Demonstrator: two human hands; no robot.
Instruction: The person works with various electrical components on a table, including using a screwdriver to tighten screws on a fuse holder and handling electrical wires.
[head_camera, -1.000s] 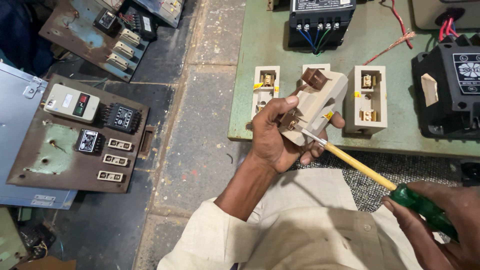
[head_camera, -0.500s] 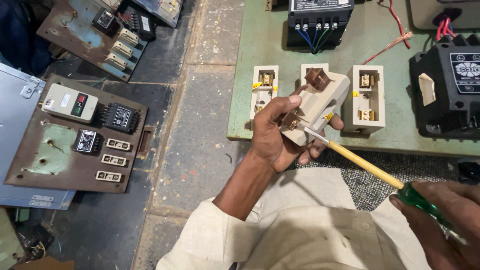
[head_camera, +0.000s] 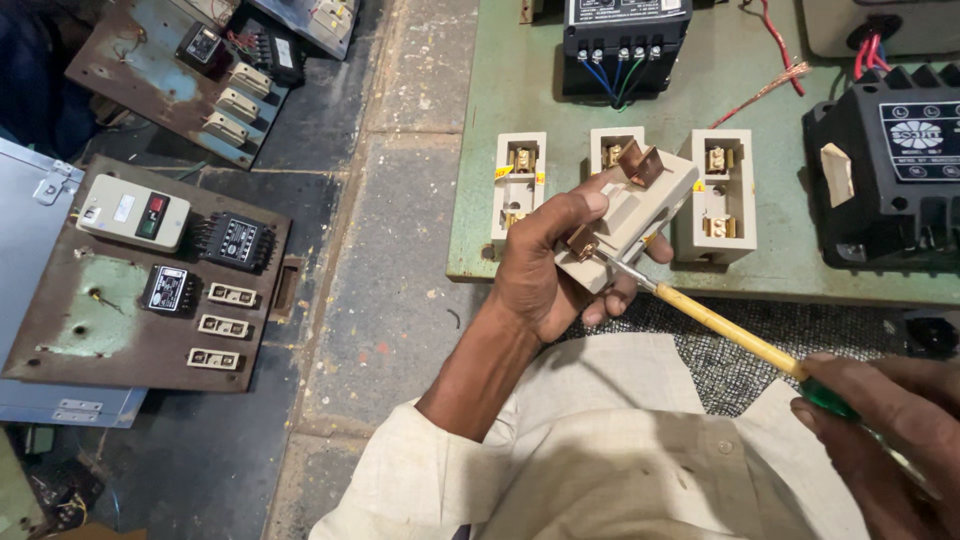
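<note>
Nearest to the camera, the right hand (head_camera: 885, 420) closes its grip around the green handle of a long screwdriver with a yellow shaft (head_camera: 722, 328), low at the right edge of the view. The shaft runs up and to the left, and its thin metal tip touches a brass terminal on the lower end of a cream-coloured ceramic fuse carrier (head_camera: 632, 222).

The left hand (head_camera: 555, 265) holds this carrier above the lap, thumb on top and fingers below, grip tight around its body. The carrier is tilted with its terminal side toward the tool, probably so that the tip can meet the screw straight.

Just behind it, on the green painted surface (head_camera: 520, 60), three cream fuse bases (head_camera: 718, 192) lie side by side, the middle one partly hidden. Further back stand a black relay with coloured wires (head_camera: 625, 40) and a black box (head_camera: 885, 170). On the floor at the left lies a rusty metal panel with switches (head_camera: 150, 270).
</note>
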